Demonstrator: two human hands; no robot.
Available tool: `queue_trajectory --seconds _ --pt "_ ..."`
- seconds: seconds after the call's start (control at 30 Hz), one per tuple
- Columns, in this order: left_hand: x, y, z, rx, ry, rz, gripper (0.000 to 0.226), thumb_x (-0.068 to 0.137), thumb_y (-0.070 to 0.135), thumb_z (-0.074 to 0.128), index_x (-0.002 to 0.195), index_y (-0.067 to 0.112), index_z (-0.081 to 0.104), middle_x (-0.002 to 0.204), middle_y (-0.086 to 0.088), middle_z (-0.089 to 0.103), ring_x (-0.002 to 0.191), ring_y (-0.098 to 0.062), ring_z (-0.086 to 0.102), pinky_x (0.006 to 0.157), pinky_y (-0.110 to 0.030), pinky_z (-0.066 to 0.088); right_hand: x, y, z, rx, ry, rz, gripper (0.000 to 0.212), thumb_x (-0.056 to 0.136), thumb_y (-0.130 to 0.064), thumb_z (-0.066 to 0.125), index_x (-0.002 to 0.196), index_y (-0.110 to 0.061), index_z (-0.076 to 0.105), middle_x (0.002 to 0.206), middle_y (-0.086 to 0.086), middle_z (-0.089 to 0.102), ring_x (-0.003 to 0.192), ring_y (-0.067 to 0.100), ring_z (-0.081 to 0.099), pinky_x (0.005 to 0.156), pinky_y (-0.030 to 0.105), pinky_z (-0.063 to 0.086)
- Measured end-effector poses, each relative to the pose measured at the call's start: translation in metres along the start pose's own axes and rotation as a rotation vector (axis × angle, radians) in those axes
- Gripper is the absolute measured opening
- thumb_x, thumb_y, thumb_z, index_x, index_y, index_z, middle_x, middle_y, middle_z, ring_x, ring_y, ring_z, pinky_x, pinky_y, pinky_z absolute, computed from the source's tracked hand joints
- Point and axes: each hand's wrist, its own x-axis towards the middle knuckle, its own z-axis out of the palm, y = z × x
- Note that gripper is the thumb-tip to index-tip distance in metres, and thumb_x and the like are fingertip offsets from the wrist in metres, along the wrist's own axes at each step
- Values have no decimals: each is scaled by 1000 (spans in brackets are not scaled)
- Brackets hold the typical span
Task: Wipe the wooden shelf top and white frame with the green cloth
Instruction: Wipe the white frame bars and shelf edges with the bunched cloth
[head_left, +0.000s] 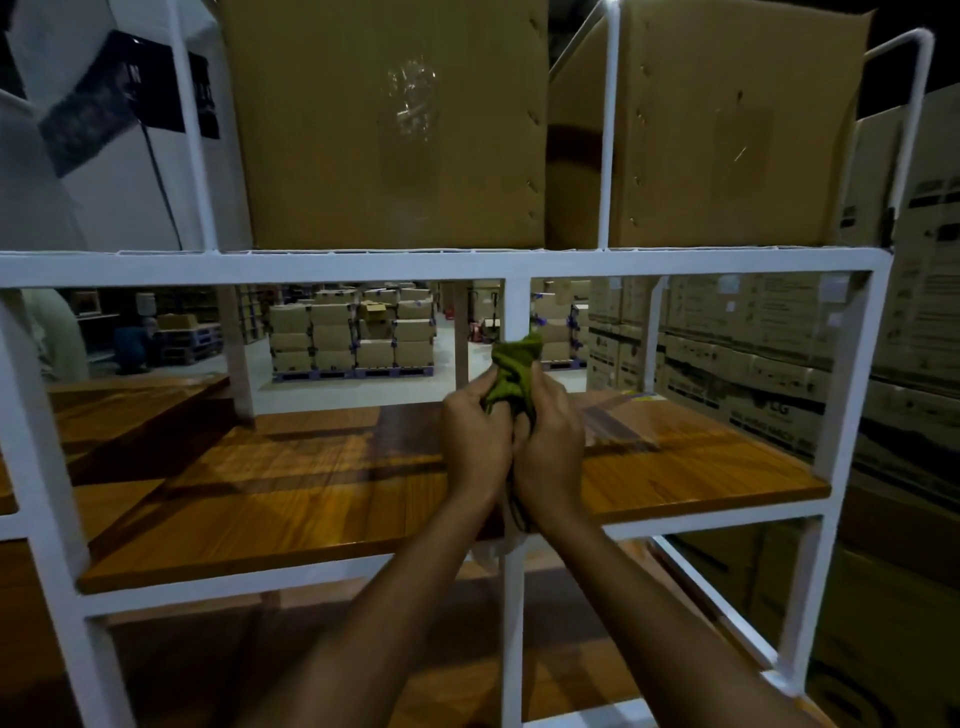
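A bunched green cloth (515, 370) is held in front of the white frame (431, 265), at its middle upright post. My left hand (475, 434) grips the cloth's lower left side. My right hand (548, 441) grips it from the right, with the two hands pressed close together. The cloth's top pokes up above my fingers against the post. Below and behind my hands lies the wooden shelf top (291, 483), an orange-brown board set inside the white frame.
Two big cardboard boxes (389, 124) stand on the frame's upper level. Stacked printed cartons (753, 364) fill the right side behind the shelf. A second wooden board (119, 410) sits at the left. Pallets of boxes (353, 332) stand far off on the warehouse floor.
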Motion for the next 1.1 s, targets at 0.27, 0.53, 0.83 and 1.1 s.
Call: queue_trajectory --seconds 0.27,0.53,0.83,1.1 --pt "-67 -59 -14 115 -222 -36 30 85 -7 57 96 18 69 81 12 64 73 3 60 64 -11 44 -91 37 10 -40 -110 12 60 100 -35 33 154 -11 24 152 6 41 130 19 43 102 33 42" --pt "-102 -92 -21 496 -368 144 46 85 27 65 125 8 55 123 -15 64 113 -32 63 94 -48 53 -119 57 -2 -281 -320 -59 76 98 -47 42 157 -12 8 160 10 26 144 24 33 113 44 37" --pt "-120 -119 -19 623 -315 591 60 81 18 73 135 6 49 131 -17 57 124 -31 46 107 -45 37 -111 64 -36 -812 -493 -283 60 86 -44 43 138 -15 52 145 11 51 147 30 24 114 54 19" --pt "-113 -92 28 762 -686 484 95 59 44 84 140 9 48 122 -12 67 102 -26 68 86 -36 55 -90 104 -82 -1022 -570 -144 80 75 -55 56 140 -9 52 146 17 49 144 35 28 112 66 16"
